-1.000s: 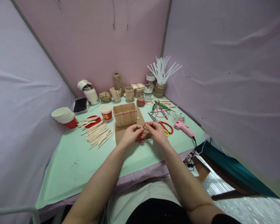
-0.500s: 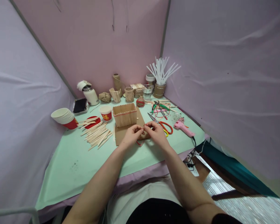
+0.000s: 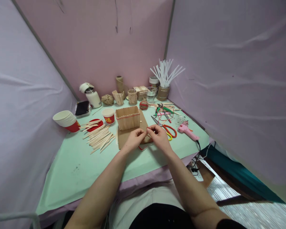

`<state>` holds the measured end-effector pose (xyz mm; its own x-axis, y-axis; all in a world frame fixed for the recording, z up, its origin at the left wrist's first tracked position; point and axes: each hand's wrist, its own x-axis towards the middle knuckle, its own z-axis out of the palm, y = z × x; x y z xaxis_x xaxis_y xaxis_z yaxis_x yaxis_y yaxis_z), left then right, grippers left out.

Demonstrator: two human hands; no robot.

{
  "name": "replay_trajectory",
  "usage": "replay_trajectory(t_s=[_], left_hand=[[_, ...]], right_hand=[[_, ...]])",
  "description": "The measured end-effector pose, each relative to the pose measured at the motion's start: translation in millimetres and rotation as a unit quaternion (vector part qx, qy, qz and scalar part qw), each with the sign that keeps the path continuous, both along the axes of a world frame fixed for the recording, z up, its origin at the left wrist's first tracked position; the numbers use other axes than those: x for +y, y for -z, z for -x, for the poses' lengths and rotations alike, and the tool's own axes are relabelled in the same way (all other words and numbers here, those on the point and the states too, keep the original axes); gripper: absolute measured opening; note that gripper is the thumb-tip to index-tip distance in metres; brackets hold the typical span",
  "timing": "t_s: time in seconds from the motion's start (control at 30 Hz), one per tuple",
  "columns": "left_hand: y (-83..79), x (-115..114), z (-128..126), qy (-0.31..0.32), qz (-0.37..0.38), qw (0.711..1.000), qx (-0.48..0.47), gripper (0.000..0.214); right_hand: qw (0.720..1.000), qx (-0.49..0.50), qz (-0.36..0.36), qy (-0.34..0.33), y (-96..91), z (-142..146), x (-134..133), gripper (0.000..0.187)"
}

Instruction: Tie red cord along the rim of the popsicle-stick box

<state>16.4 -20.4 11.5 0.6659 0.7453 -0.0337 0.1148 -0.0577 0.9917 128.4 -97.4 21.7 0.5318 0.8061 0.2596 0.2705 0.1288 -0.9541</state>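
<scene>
Red cord [image 3: 140, 148]: over the counter [image 3: 66, 178], near side, roughly mid-width. Clock centred on cord, 12 = away from person. Cardboard [image 3: 123, 137] flat on counter, partly under the hands. Wooden box [image 3: 128, 120] upright on cardboard, at 11, red line round its upper part. Loose sticks [image 3: 99, 138] piled at 9. Left hand [image 3: 136, 139]: narrow, thumb and index pinching cord; a cord loop shows below it. Right hand [image 3: 158, 136]: same, narrow pinch on cord, fingertips near the left's. Pink glue gun [image 3: 187, 130] at 3, well apart. Red-handled scissors [image 3: 166, 127] at 2, just beside right hand. Paper cup [image 3: 109, 117] at 10. Yarn ball [image 3: 143, 105] at 12.
</scene>
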Motion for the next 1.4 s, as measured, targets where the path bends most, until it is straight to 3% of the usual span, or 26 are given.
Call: replay_trajectory(t_s=[0.27, 0.4, 0.6, 0.87, 1.23, 1.4], left_hand=[[-5.2, 0, 1, 0.019, 0.08, 0.996, -0.034, 0.034], [-3.6, 1, 2, 0.018, 0.085, 0.995, -0.042, 0.034], [-5.5, 1, 2, -0.002, 0.071, 0.997, -0.035, 0.033], [-7.6, 0, 2, -0.022, 0.049, 0.998, -0.035, 0.034], [-13.9, -3, 4, -0.041, 0.005, 0.999, -0.02, 0.026], [-11.5, -3, 4, -0.049, -0.008, 0.998, -0.032, 0.025]], right_hand=[[0.995, 0.097, 0.007, 0.006, 4.2, -2, 2, 0.02], [0.996, 0.087, -0.001, 0.019, 4.4, -4, 1, 0.02], [0.998, 0.005, 0.006, 0.055, 6.5, -4, 1, 0.019], [0.998, -0.015, 0.022, 0.051, 8.0, -3, 2, 0.02], [0.999, 0.04, 0.032, 0.017, 3.8, -2, 2, 0.021], [0.997, 0.003, -0.008, 0.076, 7.2, -1, 1, 0.015]])
